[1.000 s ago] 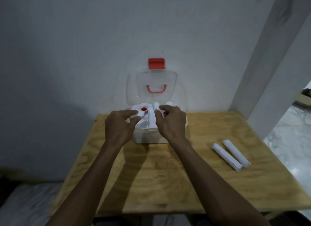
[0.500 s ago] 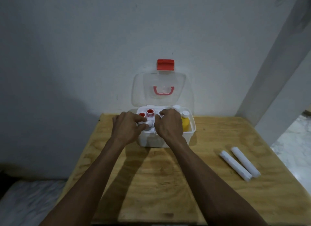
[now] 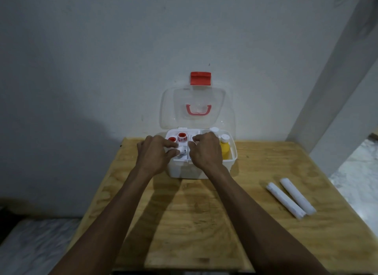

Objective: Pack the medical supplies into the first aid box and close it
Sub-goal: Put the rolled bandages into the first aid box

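The white first aid box (image 3: 184,172) stands open at the back of the wooden table (image 3: 204,223), its clear lid (image 3: 225,111) leaning on the wall with the red latch (image 3: 200,78) on top. A white inner tray (image 3: 184,159) sits in the box's left part and holds two tape rolls with red cores (image 3: 182,136). A yellow bottle (image 3: 225,149) with a white cap stands in the right part. My left hand (image 3: 155,154) and my right hand (image 3: 206,151) both rest on the tray, fingers pinched at its middle divider. Two white bandage rolls (image 3: 285,201) lie on the table at right.
The box is against a grey wall. A slanted white post (image 3: 335,90) rises past the table's right back corner. The table's left edge drops to a dark floor. A second white bottle cap (image 3: 214,129) shows behind my right hand.
The inner tray, held above the box a second ago, now sits lower inside it. Both hands went down with it, and the yellow bottle has come into sight.
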The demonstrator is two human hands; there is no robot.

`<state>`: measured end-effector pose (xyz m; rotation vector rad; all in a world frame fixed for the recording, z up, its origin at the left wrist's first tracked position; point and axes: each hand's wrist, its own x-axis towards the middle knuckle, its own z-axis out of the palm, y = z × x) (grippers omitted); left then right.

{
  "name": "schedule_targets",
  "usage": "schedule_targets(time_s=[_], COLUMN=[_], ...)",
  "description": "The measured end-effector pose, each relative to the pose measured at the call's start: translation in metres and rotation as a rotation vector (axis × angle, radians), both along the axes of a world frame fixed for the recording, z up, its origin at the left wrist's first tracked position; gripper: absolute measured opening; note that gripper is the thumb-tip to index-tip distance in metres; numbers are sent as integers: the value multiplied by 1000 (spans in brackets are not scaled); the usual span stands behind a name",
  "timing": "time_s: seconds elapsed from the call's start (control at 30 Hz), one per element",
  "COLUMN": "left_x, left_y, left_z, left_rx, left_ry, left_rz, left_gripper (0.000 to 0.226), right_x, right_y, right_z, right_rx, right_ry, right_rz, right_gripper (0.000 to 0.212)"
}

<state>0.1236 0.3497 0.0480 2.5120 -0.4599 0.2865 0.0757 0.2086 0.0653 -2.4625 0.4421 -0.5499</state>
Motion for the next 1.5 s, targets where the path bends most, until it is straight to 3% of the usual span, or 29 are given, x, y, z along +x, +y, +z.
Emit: schedule_targets(time_s=[0.27,0.47,0.67,0.8,1.0,1.17,1.3,1.5], left_x=[-8,-29,-68,-96,-124,-125,-125,-122], left_y=[1,-3,-49,-100,-173,-209,-227,-245], left_z=[8,28,49,41,0,-29,-36,-37], left_rx=[-45,-198,-371,-427,-209,48,106,109], left_ry=[-21,-134,-156,-72,113,263,348,399], left_rz=[-17,-47,-114,-206,-258,-207,-172,-153], left_gripper=[30,25,27,26,42,56,59,56], right_x=[-1,-18,-66,-101,-139,-143,-140,-140], right_y=[-3,-18,-76,-135,-205,-227,-234,-246], right_z=[1,9,22,18,-15,-43,-53,-55], right_rx=[54,155,94,108,138,134,104,96], right_ry=[-41,-160,-259,-279,-41,148,253,263], right_rz=[16,20,-66,-192,-285,-217,-140,-86], right_gripper=[33,31,29,26,29,39,41,38])
